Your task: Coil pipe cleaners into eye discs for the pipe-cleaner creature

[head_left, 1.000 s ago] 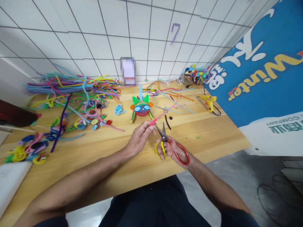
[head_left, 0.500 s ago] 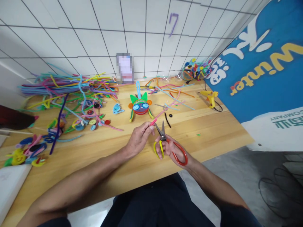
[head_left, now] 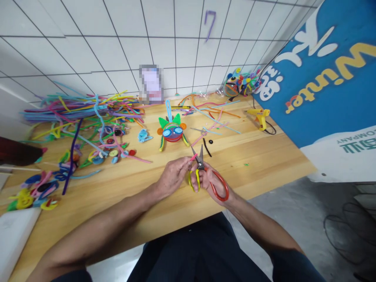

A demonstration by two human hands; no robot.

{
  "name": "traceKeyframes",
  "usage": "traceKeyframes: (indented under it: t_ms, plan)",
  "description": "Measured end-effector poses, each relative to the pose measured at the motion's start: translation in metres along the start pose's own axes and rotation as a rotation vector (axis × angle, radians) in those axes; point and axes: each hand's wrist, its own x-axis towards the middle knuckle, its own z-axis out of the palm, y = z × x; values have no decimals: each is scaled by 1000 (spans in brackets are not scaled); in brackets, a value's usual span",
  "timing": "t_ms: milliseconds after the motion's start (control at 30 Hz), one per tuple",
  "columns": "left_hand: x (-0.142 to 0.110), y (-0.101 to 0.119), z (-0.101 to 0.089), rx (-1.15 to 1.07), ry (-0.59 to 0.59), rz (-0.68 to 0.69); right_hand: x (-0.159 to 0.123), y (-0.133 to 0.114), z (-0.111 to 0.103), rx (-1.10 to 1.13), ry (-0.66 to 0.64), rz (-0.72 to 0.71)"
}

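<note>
Between the fingertips of my left hand (head_left: 175, 175) is a short pink pipe cleaner (head_left: 194, 157), its tip close to the parted scissor blades. My right hand (head_left: 210, 181) holds scissors (head_left: 219, 192) with one red and one yellow handle loop, blades pointing away from me. Whether a blade touches the pink piece I cannot tell. Just beyond my hands lies a colourful pipe-cleaner figure (head_left: 172, 134) with green ears, blue eyes and a blue loop on top. A black pipe-cleaner piece (head_left: 207, 147) and a small black disc (head_left: 210, 141) lie near the blade tips.
A heap of pipe cleaners (head_left: 67, 109) and loose coiled pieces (head_left: 44, 186) cover the left side. A phone (head_left: 152, 83) leans on the tiled wall. At the right are a yellow glue gun (head_left: 261, 117), a bag of colourful bits (head_left: 242, 84) and a blue board (head_left: 317, 86).
My left hand has brought the pink pipe cleaner right and down toward the scissor blades. The scissors stay parted in my right hand, and the view has shifted slightly.
</note>
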Motion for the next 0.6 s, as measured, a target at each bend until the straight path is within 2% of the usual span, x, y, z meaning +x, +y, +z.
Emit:
traceKeyframes:
  t_ms: [133,333,600]
  plan:
    - [0,-1,-1,33,20,36,0,-1,-1,-19,6,-1]
    - [-2,-4,0,48,-17,74,3,-5,-1,20,-18,9]
    - [-1,-5,-1,65,-2,79,-1,-1,5,0,56,-6]
